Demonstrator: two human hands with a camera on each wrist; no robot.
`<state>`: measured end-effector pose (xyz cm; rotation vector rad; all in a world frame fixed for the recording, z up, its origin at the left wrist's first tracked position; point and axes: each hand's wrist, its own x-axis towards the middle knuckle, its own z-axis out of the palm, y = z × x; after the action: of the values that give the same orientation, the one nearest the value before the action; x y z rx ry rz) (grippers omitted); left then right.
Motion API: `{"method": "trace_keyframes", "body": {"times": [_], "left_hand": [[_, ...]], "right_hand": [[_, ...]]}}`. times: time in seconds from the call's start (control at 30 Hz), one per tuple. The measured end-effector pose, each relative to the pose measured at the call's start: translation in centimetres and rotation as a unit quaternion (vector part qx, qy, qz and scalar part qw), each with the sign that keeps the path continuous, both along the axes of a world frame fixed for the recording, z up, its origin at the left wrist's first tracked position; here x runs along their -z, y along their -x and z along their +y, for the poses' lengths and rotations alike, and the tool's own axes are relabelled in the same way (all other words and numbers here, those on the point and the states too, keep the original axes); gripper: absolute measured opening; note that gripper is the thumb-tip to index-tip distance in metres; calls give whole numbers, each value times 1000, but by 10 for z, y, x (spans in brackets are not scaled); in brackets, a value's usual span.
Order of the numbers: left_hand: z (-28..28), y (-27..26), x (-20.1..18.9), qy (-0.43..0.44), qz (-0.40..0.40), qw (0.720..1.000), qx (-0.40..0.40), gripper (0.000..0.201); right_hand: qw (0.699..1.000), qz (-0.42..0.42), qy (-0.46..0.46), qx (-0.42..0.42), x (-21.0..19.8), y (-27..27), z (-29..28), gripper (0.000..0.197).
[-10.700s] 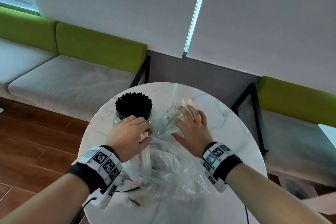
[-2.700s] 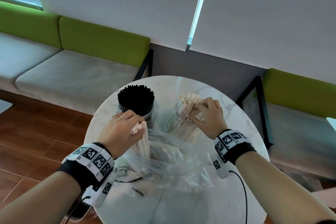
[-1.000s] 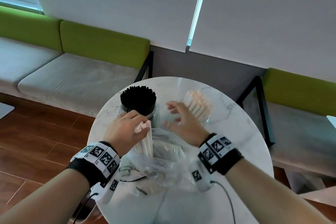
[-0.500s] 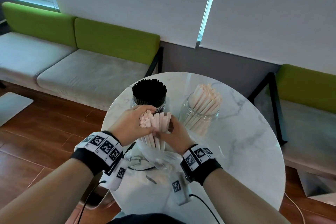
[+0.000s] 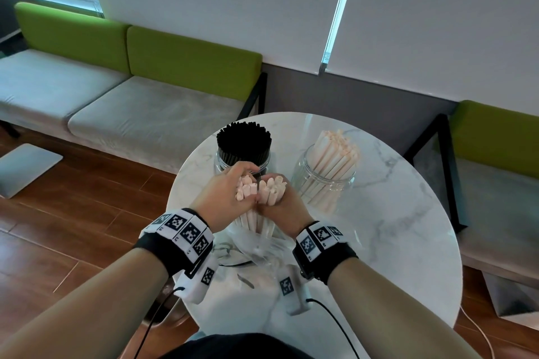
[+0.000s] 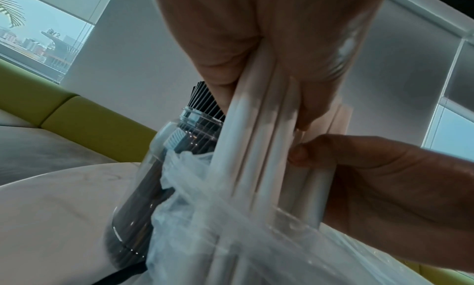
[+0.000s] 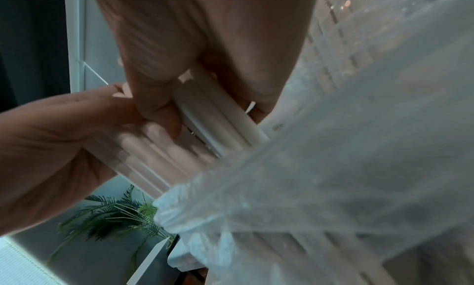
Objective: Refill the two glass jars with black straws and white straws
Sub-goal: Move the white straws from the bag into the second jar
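Two glass jars stand at the back of the round marble table (image 5: 408, 242). The left jar (image 5: 244, 151) is packed with black straws (image 5: 244, 137). The right jar (image 5: 323, 183) holds white straws (image 5: 335, 154) leaning right. In front of them a bundle of white straws (image 5: 258, 192) stands upright in a clear plastic bag (image 5: 259, 245). My left hand (image 5: 224, 198) grips the left part of the bundle. My right hand (image 5: 280, 204) grips the right part (image 7: 220, 123). A gap shows between the two parts. The left wrist view shows the straws (image 6: 256, 147) rising out of the bag (image 6: 205, 218).
Green and grey benches (image 5: 145, 96) line the wall behind the table. A black frame (image 5: 446, 169) stands at the table's right. Cables (image 5: 335, 323) run from my wrist bands across the near table edge. Wooden floor lies to the left.
My right hand left the white-straw jar, came back to the bundle and now grips part of it beside the left hand. The view has shifted left and closer.
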<state>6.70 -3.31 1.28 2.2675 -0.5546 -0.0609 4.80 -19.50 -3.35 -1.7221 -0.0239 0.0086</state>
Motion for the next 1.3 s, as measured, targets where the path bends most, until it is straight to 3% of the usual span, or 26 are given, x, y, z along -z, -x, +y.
{"method": "trace_keyframes", "body": {"times": [0.13,0.37,0.57,0.67,0.77,0.93,1.07,1.3], "left_hand": [[-3,0,0,-24,-27,999,6,27],[-4,-2,2,-37,-52,998,15,23],[-6,-6,0,-48,-55,997,3,27],[-6,-6,-1,-56,-50,997,-12,29],[-6,-6,-1,-66,-45,997,-19,31],[-7,-6,-2,-75,-45,996,-14,31],[-6,-6,-1,-83,-44,996,-11,30],[-7,-7,0,-68,-43,997,-5,29]], "right_hand": [[999,-8,-15,34,3,5,1,45],[992,-21,-14,123,-13,16,-8,12],[982,-89,-73,152,-81,10,-55,12],[948,-164,-160,220,-119,2,-88,12],[929,-220,-169,245,-142,-6,-114,9],[927,-209,-154,271,-134,-23,-121,19],[936,-184,-109,280,-119,-33,-115,10],[966,-98,-53,232,-71,-53,-97,13]]}}
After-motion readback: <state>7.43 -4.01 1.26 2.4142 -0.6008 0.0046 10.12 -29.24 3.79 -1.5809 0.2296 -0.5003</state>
